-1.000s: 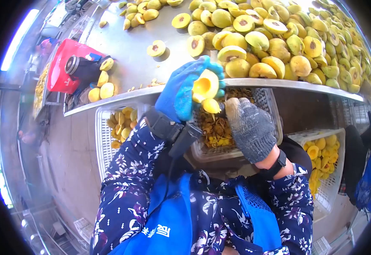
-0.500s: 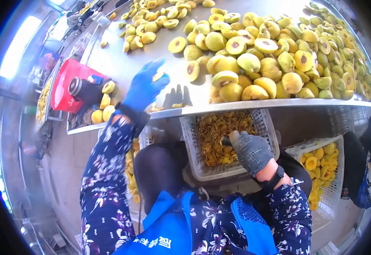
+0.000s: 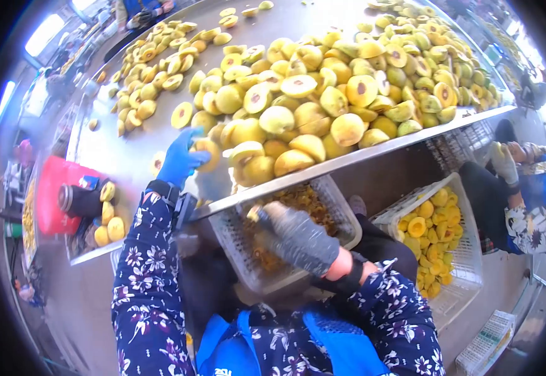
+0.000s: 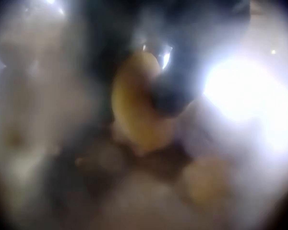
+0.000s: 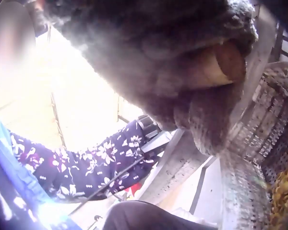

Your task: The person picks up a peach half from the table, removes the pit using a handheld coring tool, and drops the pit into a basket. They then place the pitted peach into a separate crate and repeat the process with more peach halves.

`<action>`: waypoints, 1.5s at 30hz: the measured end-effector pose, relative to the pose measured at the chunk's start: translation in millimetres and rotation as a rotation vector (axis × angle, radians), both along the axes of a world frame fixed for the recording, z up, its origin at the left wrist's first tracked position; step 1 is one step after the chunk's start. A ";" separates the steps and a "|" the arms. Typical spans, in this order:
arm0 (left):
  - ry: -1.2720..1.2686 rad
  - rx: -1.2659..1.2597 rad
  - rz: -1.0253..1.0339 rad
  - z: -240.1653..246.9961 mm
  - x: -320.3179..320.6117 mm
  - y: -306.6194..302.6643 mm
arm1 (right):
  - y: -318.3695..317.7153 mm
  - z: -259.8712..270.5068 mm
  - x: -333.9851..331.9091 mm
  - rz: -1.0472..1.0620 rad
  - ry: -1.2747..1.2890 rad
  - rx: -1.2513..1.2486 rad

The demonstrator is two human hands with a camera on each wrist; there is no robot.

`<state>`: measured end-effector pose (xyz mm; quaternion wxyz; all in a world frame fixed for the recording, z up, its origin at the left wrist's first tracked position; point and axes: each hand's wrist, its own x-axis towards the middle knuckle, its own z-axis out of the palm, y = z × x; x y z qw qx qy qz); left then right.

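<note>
My left hand [image 3: 182, 158], in a blue glove, reaches over the metal table at the near edge of the fruit pile. Its fingers hold a yellow peach half [image 3: 207, 153]; the blurred left wrist view shows a curved yellow piece of fruit [image 4: 134, 103]. My right hand [image 3: 292, 235], in a grey knitted glove, is over a crate of scraps below the table edge. It grips a tool by its round wooden handle [image 5: 225, 64], whose end sticks out of the fist in the right wrist view. The tool's working end is hidden.
Halved peaches [image 3: 310, 119] are heaped across the metal table [image 3: 107, 169]. Beneath its edge stands the scrap crate [image 3: 242, 276]; a crate of pitted halves [image 3: 467, 269] is to the right. A red bag [image 3: 60, 188] lies left. Another person's gloved hand [image 3: 503, 163] shows at far right.
A hollowed peach half, held in my left hand one second ago, is gone from it; that hand moved left, then took another half from the table. My right hand shifted left, and the view turned.
</note>
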<state>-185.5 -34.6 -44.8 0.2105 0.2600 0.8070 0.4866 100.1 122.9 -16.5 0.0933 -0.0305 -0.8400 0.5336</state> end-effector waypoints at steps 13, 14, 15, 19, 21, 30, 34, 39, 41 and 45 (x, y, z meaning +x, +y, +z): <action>-0.598 0.773 0.232 59.7 172.0 46.2 | -9.8 0.7 -8.3 -0.117 0.042 -0.022; -0.600 0.769 0.229 58.6 170.2 45.9 | -8.7 0.2 -7.3 -0.121 0.042 -0.024; -0.715 0.845 0.207 56.4 166.7 44.8 | -7.8 5.6 -6.6 -0.133 0.017 -0.011; -0.834 0.937 0.210 43.3 161.0 40.2 | -7.5 0.1 -8.7 -0.155 0.006 0.131; -0.833 0.933 0.206 34.7 158.9 37.8 | -8.2 0.3 -10.6 -0.159 -0.019 0.125; -0.529 0.998 0.169 23.6 168.7 47.5 | -13.1 -22.9 -17.4 -0.183 -0.013 0.136; -0.783 1.091 0.181 30.9 166.4 48.3 | -16.2 -9.8 -16.1 -0.206 -0.148 0.106; -0.636 1.014 0.135 33.9 168.5 47.7 | -20.1 -16.7 -16.1 -0.202 -0.088 0.104; -0.585 0.958 0.095 37.9 170.3 48.7 | -20.5 -19.1 -16.3 -0.197 -0.071 0.103; -0.443 0.948 0.113 34.5 174.5 53.0 | -23.9 -19.1 -16.3 -0.156 -0.019 -0.031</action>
